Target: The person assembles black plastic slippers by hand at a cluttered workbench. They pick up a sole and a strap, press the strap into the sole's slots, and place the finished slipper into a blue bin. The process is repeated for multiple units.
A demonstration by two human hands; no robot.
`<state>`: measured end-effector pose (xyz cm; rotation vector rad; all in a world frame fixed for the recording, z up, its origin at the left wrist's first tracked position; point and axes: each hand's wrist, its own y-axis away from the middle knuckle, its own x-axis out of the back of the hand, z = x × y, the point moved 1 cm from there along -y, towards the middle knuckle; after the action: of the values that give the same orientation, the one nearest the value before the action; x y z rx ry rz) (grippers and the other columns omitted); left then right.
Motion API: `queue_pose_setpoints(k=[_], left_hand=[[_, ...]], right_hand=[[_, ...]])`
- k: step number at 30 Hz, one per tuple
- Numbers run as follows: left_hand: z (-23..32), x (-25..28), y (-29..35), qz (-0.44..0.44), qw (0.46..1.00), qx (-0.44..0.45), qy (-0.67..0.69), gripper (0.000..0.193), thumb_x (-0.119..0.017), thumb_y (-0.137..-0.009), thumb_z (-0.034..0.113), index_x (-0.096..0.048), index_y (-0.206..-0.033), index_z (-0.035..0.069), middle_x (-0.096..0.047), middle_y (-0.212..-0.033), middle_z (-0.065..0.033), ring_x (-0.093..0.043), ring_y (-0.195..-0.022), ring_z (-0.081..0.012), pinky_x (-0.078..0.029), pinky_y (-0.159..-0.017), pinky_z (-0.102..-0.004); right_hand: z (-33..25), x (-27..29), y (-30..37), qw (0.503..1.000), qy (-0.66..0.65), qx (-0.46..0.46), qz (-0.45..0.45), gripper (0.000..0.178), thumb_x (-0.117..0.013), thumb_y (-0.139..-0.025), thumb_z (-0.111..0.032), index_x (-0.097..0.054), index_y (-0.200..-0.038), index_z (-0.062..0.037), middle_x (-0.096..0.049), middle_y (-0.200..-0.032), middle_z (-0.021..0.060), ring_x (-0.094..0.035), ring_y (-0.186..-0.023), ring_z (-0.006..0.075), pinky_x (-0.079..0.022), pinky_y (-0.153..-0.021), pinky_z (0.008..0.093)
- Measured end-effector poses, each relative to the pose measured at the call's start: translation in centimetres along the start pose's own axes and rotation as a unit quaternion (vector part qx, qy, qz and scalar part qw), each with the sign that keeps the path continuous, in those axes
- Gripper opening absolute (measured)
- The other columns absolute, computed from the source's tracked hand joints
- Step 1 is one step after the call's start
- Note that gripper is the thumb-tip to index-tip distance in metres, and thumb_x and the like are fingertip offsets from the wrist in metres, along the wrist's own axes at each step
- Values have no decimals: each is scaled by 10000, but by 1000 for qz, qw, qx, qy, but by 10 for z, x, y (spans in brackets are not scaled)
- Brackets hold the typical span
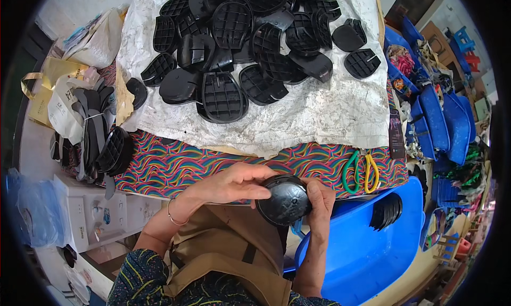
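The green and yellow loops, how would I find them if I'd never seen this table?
Start at the rainbow wavy cloth along the table's near edge. Follow it right, past both hands, to just above the blue tub. The two loop handles lie there side by side, one green, one yellow, the only bright things among black pieces.

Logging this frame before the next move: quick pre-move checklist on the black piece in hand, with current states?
1. Black oval piece held by both hands: ok, left hand over its top left, right hand on its right edge.
2. Piece clear of the table edge: ok, it sits in front of the striped cloth, above the lap.
3. Blue tub within reach at the right: ok, it holds a stack of black pieces.
4. Supply pile on the white sheet: ok, many pieces left.
5. Scissors apart from the hands: ok, lying on the cloth.
6. Underside of the held piece: cannot tell, hidden.
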<state>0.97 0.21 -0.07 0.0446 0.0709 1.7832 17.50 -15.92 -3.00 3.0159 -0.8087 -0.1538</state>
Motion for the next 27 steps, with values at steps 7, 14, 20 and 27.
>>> queue_pose_setpoints(k=[7,14,20,27], left_hand=[[-14,-13,-15,48,995,42,77,327,-632,-971,242,-664,-1161,-23,-636,-942,-4,-563,-856,-72,-465,-733,-255],[-9,-19,-5,103,977,39,181,299,-599,-995,236,-663,-1138,-18,-637,-977,5,-546,-909,-48,-456,-798,-230],[-15,-21,-5,173,972,27,156,266,-598,-995,218,-668,-1073,-27,-599,-876,20,-516,-811,-40,-431,-699,-231],[-10,-14,-7,84,992,71,60,241,-612,-963,110,-672,-1148,-33,-677,-1063,-44,-578,-982,-78,-473,-864,-251]], right_hand=[[-4,-4,1,997,72,16,-5,405,-536,-1009,-295,-697,-1006,76,-676,-814,27,-548,-703,79,-434,-646,246],[14,-8,-2,995,-60,-24,82,410,-540,-1010,-312,-692,-938,62,-644,-769,17,-515,-655,74,-401,-608,242],[14,-6,-1,996,-67,-51,-35,316,-550,-1023,-257,-650,-1027,43,-581,-841,-30,-463,-761,45,-381,-670,216],[4,4,-7,985,61,-65,-146,292,-558,-1018,-252,-642,-965,22,-507,-733,-16,-417,-697,52,-360,-594,244]])
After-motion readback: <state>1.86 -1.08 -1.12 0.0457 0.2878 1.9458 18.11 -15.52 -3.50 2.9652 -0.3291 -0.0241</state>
